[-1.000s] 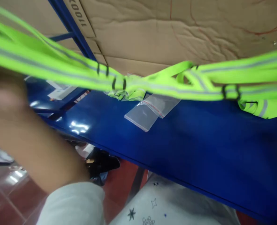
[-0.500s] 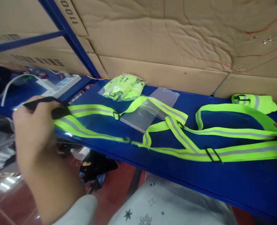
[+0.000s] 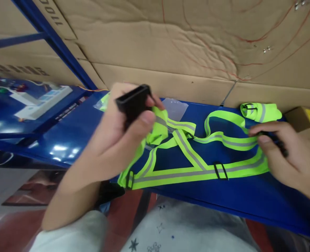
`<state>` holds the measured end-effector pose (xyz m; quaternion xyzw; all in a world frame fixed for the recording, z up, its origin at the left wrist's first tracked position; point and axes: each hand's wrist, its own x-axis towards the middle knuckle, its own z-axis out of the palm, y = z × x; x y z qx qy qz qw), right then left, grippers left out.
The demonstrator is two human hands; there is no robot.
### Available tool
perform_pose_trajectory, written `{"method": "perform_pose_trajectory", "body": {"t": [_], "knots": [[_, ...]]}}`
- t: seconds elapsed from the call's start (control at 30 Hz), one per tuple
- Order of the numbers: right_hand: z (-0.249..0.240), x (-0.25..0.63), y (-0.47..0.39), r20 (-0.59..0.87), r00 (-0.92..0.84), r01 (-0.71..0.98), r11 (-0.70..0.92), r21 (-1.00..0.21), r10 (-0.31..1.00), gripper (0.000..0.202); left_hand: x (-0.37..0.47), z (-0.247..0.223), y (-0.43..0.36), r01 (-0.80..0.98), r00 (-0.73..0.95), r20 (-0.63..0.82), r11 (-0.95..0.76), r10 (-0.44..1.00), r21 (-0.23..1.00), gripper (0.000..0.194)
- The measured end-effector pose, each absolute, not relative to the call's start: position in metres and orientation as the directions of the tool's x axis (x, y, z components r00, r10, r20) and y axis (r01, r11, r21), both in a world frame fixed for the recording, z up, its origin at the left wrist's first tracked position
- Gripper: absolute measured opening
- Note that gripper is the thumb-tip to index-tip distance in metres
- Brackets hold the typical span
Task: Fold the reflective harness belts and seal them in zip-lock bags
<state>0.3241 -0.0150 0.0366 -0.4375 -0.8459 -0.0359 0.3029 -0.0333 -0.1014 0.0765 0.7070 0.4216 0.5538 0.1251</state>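
Observation:
A neon yellow reflective harness (image 3: 181, 174) with grey stripes lies across the blue shelf, its straps crossing in the middle. My left hand (image 3: 128, 122) is raised over its left part, closed around a black buckle half (image 3: 133, 99) and the yellow strap below it. At the harness's right end my right hand (image 3: 288, 150) pinches another black buckle piece (image 3: 278, 143) where the straps come together. Black strap sliders sit on the front strap, one at the left corner and one right of centre. Part of the strap is hidden behind my left hand.
A rolled reflective harness (image 3: 261, 112) lies at the back right, beside a cardboard box (image 3: 305, 120). A clear plastic bag (image 3: 176, 109) lies behind the straps; a bagged bundle (image 3: 102, 104) is mostly hidden by my left hand. A white power strip (image 3: 43, 103) is at left. Cardboard (image 3: 157, 45) walls the back.
My left hand has swung right and inward with its buckle end, folding the left straps over. My right hand has come further into view, still gripping the right end. The view has shifted right.

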Motion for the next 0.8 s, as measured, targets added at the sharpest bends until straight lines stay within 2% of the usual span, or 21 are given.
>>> {"method": "perform_pose_trajectory", "body": {"t": [0.13,0.27,0.33,0.43,0.57,0.7,0.8], "knots": [[0.052,0.290,-0.011,0.617,-0.492,0.573,0.762,-0.303,0.615,0.027,-0.001,0.069,-0.083,0.411,0.235,0.607,-0.643,0.759,0.646,0.033],[0.063,0.255,-0.011,0.619,-0.480,0.425,0.782,-0.456,0.622,0.044,0.030,0.049,-0.061,0.392,0.291,0.606,-0.670,0.740,0.630,0.032],[0.059,0.238,-0.011,0.607,-0.455,0.395,0.759,-0.518,0.651,0.052,0.039,0.035,-0.053,0.391,0.293,0.594,-0.661,0.749,0.640,0.033],[0.043,0.220,-0.008,0.588,-0.448,0.389,0.739,-0.550,0.674,0.069,0.039,0.018,-0.046,0.352,0.345,0.592,-0.685,0.728,0.638,0.040],[0.028,0.216,-0.004,0.516,-0.530,0.366,0.731,-0.576,0.673,0.092,0.026,0.006,-0.044,0.334,0.473,0.590,-0.753,0.654,0.567,0.055],[0.030,0.229,0.006,0.470,-0.618,0.313,0.746,-0.587,0.630,0.086,0.018,0.001,-0.037,0.431,0.515,0.559,-0.760,0.650,0.487,0.056],[0.030,0.243,0.011,0.483,-0.634,0.356,0.782,-0.511,0.604,0.074,0.019,0.000,-0.033,0.492,0.470,0.548,-0.721,0.692,0.489,0.050]]}}
